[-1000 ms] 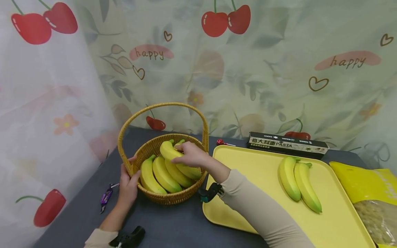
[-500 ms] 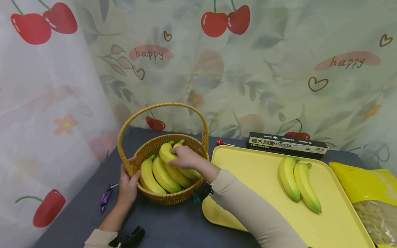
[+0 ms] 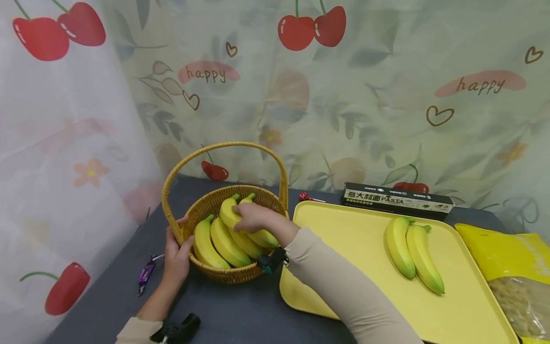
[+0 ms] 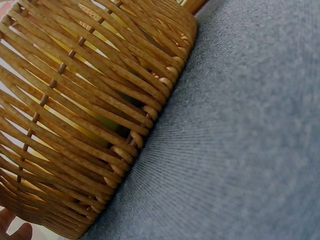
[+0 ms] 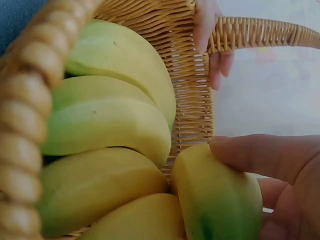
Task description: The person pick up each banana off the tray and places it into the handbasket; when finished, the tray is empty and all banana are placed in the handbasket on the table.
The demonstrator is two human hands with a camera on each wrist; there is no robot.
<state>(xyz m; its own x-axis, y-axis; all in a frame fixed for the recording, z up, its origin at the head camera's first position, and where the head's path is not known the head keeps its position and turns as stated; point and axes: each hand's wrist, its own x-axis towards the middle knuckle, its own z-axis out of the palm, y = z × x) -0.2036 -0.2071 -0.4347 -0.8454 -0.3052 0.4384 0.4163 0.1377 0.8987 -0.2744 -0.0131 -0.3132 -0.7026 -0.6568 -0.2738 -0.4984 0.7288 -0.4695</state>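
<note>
A wicker basket (image 3: pixel 240 274) with a tall arched handle holds several yellow bananas with greenish ends, lying side by side. My left hand (image 3: pixel 177 255) grips the left rim by the foot of the handle, its fingertips showing on both sides of the wicker in the right wrist view. Reaching over the opposite rim, my right hand (image 3: pixel 259 219) holds a banana (image 5: pixel 220 200) between thumb and fingers, atop the others. Those fingers are partly hidden behind that banana. In the left wrist view the woven side (image 4: pixel 95 85) of the basket stands on the dark cloth.
Right of the basket lies a yellow tray (image 3: pixel 326 267) with two bananas (image 3: pixel 412 253) on it. Behind it is a black pasta box (image 3: pixel 397 200) and a red lollipop (image 3: pixel 306 197). A yellow bag (image 3: pixel 507 258) lies far right, a purple-wrapped lollipop (image 3: pixel 146 277) far left.
My right hand and forearm have shifted left and slightly inward over the basket, and the held banana lies closer among the others. My left hand stays on the rim.
</note>
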